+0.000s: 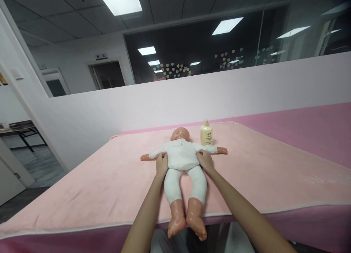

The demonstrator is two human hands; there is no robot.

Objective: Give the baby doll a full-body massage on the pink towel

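A baby doll (179,154) with a white cloth body lies on its back, head away from me and feet over the near edge. Its arms are stretched out to both sides, and the head is turned to one side. My left hand (162,164) is closed at the left side of the doll's torso, just below its arm. On the opposite side, my right hand (205,160) grips the torso under the other arm. The fingertips of both hands are partly hidden against the cloth. A pale yellow pump bottle (206,133) stands beyond the doll's arm on the right.
A pink towel (109,187) covers much of the table, with darker pink surface (309,128) showing at the right. Behind rises a white half wall (170,103) with a window (197,44) above. A dark table (22,128) stands farther off at the left.
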